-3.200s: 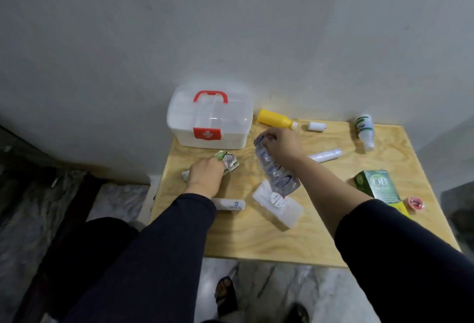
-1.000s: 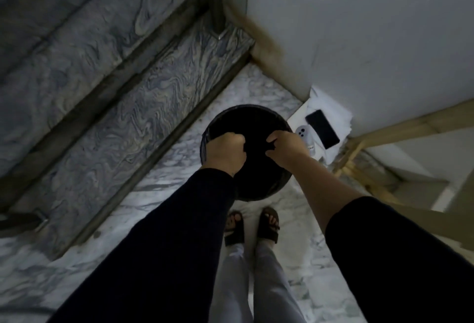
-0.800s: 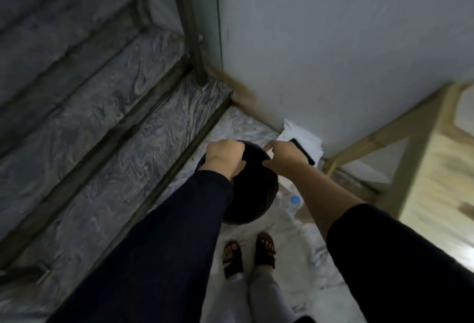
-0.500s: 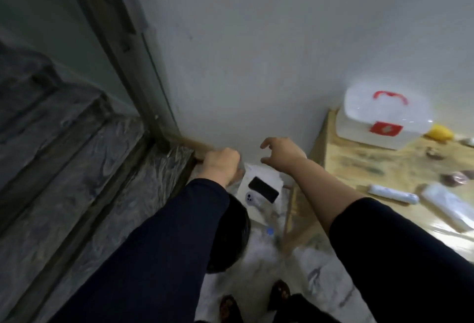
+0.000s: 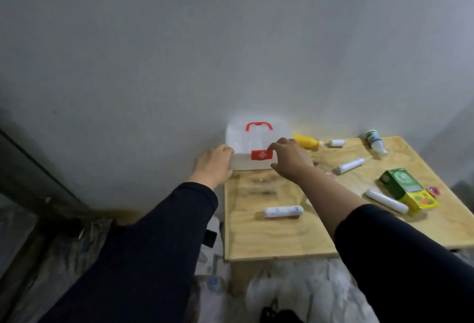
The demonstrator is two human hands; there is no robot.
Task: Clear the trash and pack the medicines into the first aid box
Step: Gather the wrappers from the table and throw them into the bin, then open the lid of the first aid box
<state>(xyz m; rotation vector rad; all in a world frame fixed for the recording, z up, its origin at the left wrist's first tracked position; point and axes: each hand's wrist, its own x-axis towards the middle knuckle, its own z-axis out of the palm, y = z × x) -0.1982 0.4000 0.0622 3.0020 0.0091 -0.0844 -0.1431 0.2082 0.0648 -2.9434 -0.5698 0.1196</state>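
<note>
The white first aid box (image 5: pixel 252 140), with its red handle and red latch, stands closed at the back left corner of the wooden table (image 5: pixel 272 240). My left hand (image 5: pixel 214 165) is at the box's left side, fingers apart and empty. My right hand (image 5: pixel 291 160) hovers at the box's front right, open and holding nothing. Loose medicines lie on the table: a white tube (image 5: pixel 282 212) near the front, a yellow bottle (image 5: pixel 306 141), a small white vial (image 5: pixel 336 143), a white bottle (image 5: pixel 375 141), another white tube (image 5: pixel 350 165), a green and yellow carton (image 5: pixel 407 190) and a white tube (image 5: pixel 386 201) beside it.
A small pink item (image 5: pixel 433 191) lies by the carton at the right edge. A grey wall rises right behind the table. A dark phone (image 5: pixel 210 238) and a small bottle (image 5: pixel 213 283) lie on the marble floor left of the table leg.
I have turned from the black bin on the floor back to the table. Both hands left the bin's rim and reached the first aid box. The blister packs and wrapper are gone from the table.
</note>
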